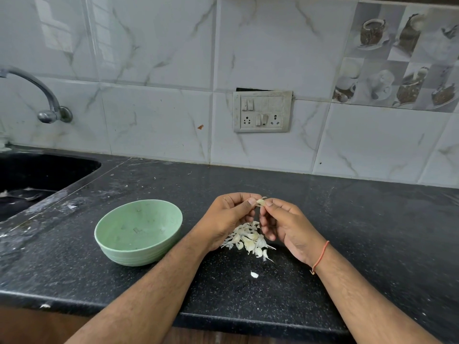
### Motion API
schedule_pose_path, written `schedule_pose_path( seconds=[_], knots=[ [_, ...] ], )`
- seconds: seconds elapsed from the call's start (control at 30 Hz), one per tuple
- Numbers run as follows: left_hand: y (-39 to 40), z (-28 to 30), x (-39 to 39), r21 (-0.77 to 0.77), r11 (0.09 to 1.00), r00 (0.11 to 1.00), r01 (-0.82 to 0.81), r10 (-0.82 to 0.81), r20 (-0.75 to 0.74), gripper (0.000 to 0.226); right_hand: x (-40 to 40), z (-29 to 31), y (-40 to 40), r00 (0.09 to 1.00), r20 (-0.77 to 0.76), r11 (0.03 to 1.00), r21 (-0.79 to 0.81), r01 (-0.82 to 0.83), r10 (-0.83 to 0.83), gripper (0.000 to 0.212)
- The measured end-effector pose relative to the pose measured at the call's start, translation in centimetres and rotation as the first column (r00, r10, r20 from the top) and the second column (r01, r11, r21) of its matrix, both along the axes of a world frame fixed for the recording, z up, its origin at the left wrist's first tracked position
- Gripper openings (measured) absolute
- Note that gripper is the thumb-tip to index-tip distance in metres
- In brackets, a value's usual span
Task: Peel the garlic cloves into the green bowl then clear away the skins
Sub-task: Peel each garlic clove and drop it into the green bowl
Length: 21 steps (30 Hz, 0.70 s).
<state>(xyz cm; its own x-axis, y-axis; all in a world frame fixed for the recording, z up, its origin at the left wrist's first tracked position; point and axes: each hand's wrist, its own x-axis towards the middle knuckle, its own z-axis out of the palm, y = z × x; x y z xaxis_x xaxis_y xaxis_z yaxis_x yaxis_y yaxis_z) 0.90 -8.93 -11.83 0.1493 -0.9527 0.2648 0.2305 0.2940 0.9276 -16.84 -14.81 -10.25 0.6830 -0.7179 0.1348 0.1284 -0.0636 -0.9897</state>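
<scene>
A black speckled tabletop (323, 219) is seen from above, with a tiled wall behind it and a dark sink (37, 175) set in at its left end. Two bare hands are raised together above the middle of the tabletop. A single garlic clove (260, 201) is pinched between the fingertips of the left hand (229, 217) and the right hand (283, 224), with a strip of papery skin lifted away from it. Both hands are curled narrowly around this one clove.

Directly beneath the hands, a heap of garlic cloves and loose skins (249, 239) is spread on the tabletop, toward its front edge. One stray white scrap (254, 274) lies apart, nearer the front edge still. The green bowl (137, 235) is set just left of the heap, beside the left wrist; no peeled cloves can be made out inside it.

The step in hand is judged to be peeling, and an early one at that. For the next move, the skin would need to be stripped fully off, the bare clove carried left and dropped into the bowl, and the skin let fall onto the heap.
</scene>
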Motion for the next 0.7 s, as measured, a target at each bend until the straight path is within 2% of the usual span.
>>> schedule_pose_path(
  seconds=[0.17,0.37,0.43,0.53,0.6,0.7],
  knots=[
    [-0.08,0.03,0.31,-0.005,0.994,0.990,-0.107,0.107,0.088,0.018,-0.33,0.05,-0.09,0.998,-0.042,0.999,0.007,-0.044,0.044,0.026],
    [0.24,0.11,0.23,-0.149,0.970,0.939,-0.192,0.226,0.258,0.017,-0.48,0.27,-0.01,0.995,-0.018,0.994,0.035,-0.099,0.100,0.027],
    [0.34,0.07,0.25,-0.203,0.959,0.890,-0.197,0.262,0.374,0.017,-0.49,0.16,-0.13,0.995,-0.020,0.995,0.019,-0.095,0.095,0.028],
    [0.32,-0.19,0.24,-0.318,0.920,0.745,-0.229,0.376,0.551,0.016,-0.39,-0.11,-0.42,0.998,-0.032,0.998,-0.011,-0.054,0.054,0.029],
    [0.32,-0.27,0.16,-0.376,0.890,0.679,-0.260,0.445,0.584,0.020,-0.35,-0.17,-0.54,0.999,-0.042,0.999,-0.026,-0.023,0.022,0.030],
    [0.44,-0.17,0.20,-0.419,0.860,0.642,-0.292,0.501,0.580,0.020,-0.28,-0.21,-0.62,0.997,-0.064,0.998,-0.063,0.027,-0.031,0.030]
  ],
)
